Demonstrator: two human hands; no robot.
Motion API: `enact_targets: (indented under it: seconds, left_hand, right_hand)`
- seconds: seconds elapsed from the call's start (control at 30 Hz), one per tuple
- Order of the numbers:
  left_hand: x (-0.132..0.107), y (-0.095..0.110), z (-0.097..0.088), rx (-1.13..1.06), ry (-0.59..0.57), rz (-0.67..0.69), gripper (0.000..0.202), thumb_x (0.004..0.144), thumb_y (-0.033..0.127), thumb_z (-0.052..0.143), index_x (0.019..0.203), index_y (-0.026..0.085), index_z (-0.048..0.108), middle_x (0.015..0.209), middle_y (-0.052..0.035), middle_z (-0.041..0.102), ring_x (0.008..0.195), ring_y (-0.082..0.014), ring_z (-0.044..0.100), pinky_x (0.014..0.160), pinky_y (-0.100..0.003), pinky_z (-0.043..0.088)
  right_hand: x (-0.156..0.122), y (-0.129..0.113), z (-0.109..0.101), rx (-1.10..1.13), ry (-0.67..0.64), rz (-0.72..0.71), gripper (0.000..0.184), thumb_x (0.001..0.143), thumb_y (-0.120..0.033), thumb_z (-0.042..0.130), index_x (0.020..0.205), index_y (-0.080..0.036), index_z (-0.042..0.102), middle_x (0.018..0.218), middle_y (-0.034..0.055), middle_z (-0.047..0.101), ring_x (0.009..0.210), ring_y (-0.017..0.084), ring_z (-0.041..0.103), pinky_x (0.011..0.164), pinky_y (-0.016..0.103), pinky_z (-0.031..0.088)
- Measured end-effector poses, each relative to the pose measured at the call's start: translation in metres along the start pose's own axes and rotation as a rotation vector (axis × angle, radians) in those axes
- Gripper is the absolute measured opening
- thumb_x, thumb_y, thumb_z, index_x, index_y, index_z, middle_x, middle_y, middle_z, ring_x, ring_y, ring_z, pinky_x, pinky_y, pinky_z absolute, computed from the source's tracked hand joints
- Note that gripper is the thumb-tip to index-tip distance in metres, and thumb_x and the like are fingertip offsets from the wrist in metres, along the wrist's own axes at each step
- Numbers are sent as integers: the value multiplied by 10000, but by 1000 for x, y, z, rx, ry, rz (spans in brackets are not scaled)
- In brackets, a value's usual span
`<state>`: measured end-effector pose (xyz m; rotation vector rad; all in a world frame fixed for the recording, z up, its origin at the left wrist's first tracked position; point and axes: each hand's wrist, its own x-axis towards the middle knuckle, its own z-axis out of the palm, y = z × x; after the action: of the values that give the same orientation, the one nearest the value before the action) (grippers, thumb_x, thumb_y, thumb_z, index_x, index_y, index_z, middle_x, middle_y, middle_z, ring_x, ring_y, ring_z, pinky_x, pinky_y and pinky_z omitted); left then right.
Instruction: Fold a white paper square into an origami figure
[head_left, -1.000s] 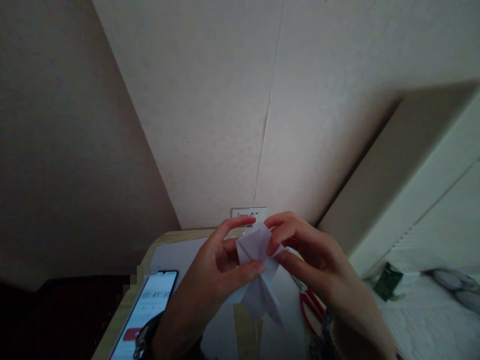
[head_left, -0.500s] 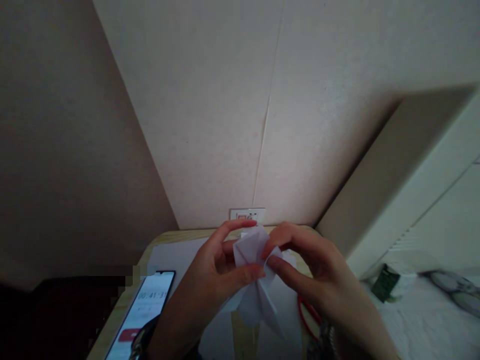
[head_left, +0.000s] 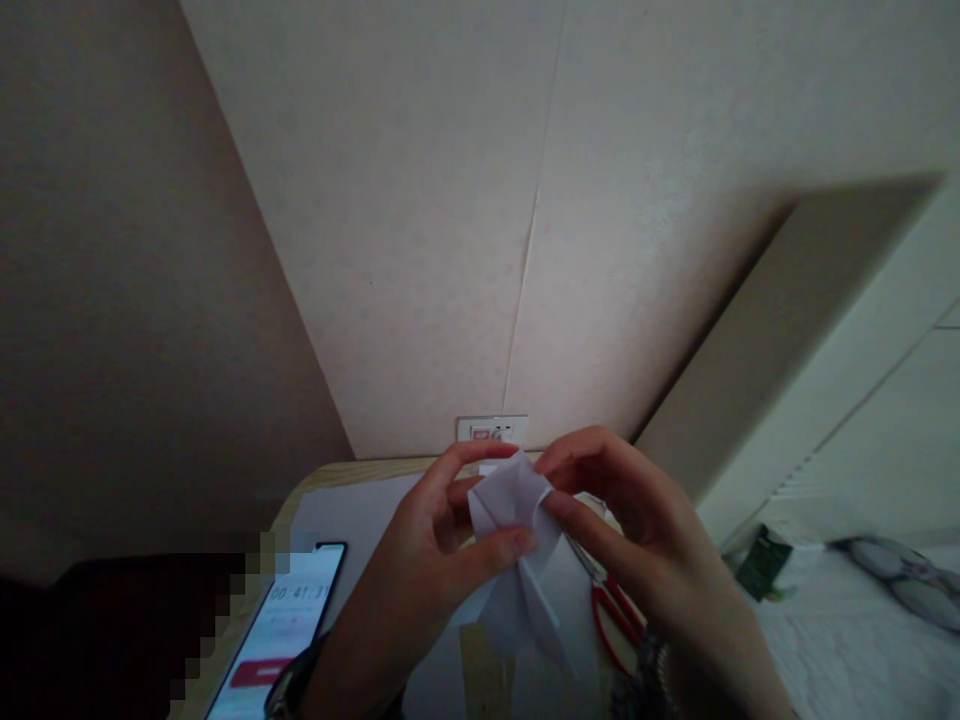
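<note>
A folded piece of white paper [head_left: 501, 500] with several creased flaps is held up over the small table. My left hand [head_left: 431, 555] grips it from the left, thumb pressed on the front and fingers behind. My right hand [head_left: 626, 530] pinches its upper right edge between thumb and index finger. A pointed flap hangs down below the left thumb. Red-handled scissors [head_left: 616, 615] lie on the table under my right hand, partly hidden by the wrist.
White sheets [head_left: 345, 510] cover much of the wooden table [head_left: 486, 675]. A phone [head_left: 281, 630] showing a timer lies at the left. Behind is a wall with a socket [head_left: 491, 429]. At the right, a green box [head_left: 763, 562] and glasses [head_left: 900, 575] rest on a white surface.
My right thumb and fingers have shifted on the paper's right side, and the flap there lies flatter. More of the scissors shows. The left hand keeps its grip.
</note>
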<state>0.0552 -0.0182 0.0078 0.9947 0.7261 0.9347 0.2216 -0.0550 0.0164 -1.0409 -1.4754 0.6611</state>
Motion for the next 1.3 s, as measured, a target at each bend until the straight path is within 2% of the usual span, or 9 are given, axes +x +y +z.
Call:
enact_targets:
  seconds: [0.13, 0.23, 0.5, 0.6, 0.7, 0.83, 1.0, 1.1, 1.3]
  left_hand:
    - [1, 0, 0, -29, -38, -14, 431, 667, 151, 930, 1032, 238, 719, 773, 38, 825, 715, -133, 756, 650, -186, 525]
    - [0, 2, 1, -44, -49, -13, 420, 644, 126, 936, 996, 237, 735, 743, 53, 813, 702, -121, 751, 622, -165, 512]
    - [-8, 6, 4, 3, 5, 28, 398, 644, 123, 929, 973, 267, 758, 832, 31, 845, 810, -175, 785, 682, -201, 554]
    - [-8, 6, 3, 3, 10, 27, 378, 663, 153, 929, 980, 267, 758, 782, 40, 823, 799, -174, 785, 655, -193, 545]
    - [-7, 6, 4, 16, -20, -5, 381, 668, 139, 925, 988, 261, 758, 789, 44, 824, 773, -157, 773, 637, -180, 528]
    - [-7, 6, 6, 54, 7, 18, 417, 663, 129, 930, 1014, 245, 738, 846, 20, 828, 842, -192, 786, 698, -214, 556]
    - [-6, 5, 7, 83, 48, 57, 441, 675, 138, 922, 1047, 247, 712, 850, 25, 821, 848, -196, 786, 711, -223, 560]
    - [-6, 5, 6, 94, 58, 58, 459, 677, 168, 921, 1070, 251, 697, 853, 27, 826, 865, -211, 795, 705, -231, 561]
    - [-7, 6, 4, 89, 27, 42, 490, 667, 110, 911, 1080, 252, 689, 842, 39, 828, 835, -179, 794, 684, -204, 552]
  right_hand:
    - [-1, -3, -5, -90, -57, -85, 156, 894, -109, 708, 873, -258, 748, 959, -3, 765, 892, 150, 708, 785, 255, 547]
    - [-2, -4, -4, -57, -26, -106, 170, 892, -122, 730, 800, -262, 755, 950, -7, 754, 909, 155, 697, 796, 256, 532]
    - [-7, -6, 10, 143, 108, 107, 143, 871, -151, 739, 778, -257, 719, 824, -10, 662, 799, 170, 633, 716, 266, 504]
    - [-7, -6, 8, 208, 59, 97, 177, 918, -140, 680, 796, -261, 723, 872, -11, 669, 852, 160, 644, 746, 247, 503]
    - [-8, -8, 2, 131, 17, 43, 211, 980, -177, 624, 822, -271, 728, 976, -18, 694, 957, 145, 656, 837, 233, 495]
    - [-7, -10, -1, -18, -69, -25, 34, 950, -282, 698, 931, -279, 727, 1080, -6, 714, 1054, 176, 665, 869, 263, 508]
    - [-3, -7, 2, -124, -14, -21, 142, 890, -138, 691, 798, -245, 672, 920, -23, 719, 899, 141, 673, 796, 242, 511]
    - [-1, -6, 1, -102, -31, 19, 132, 881, -122, 659, 838, -243, 688, 818, -36, 731, 784, 134, 673, 743, 237, 519]
    - [-1, -7, -1, -74, -27, 39, 99, 855, -142, 692, 823, -230, 724, 780, -29, 764, 748, 136, 700, 722, 223, 531]
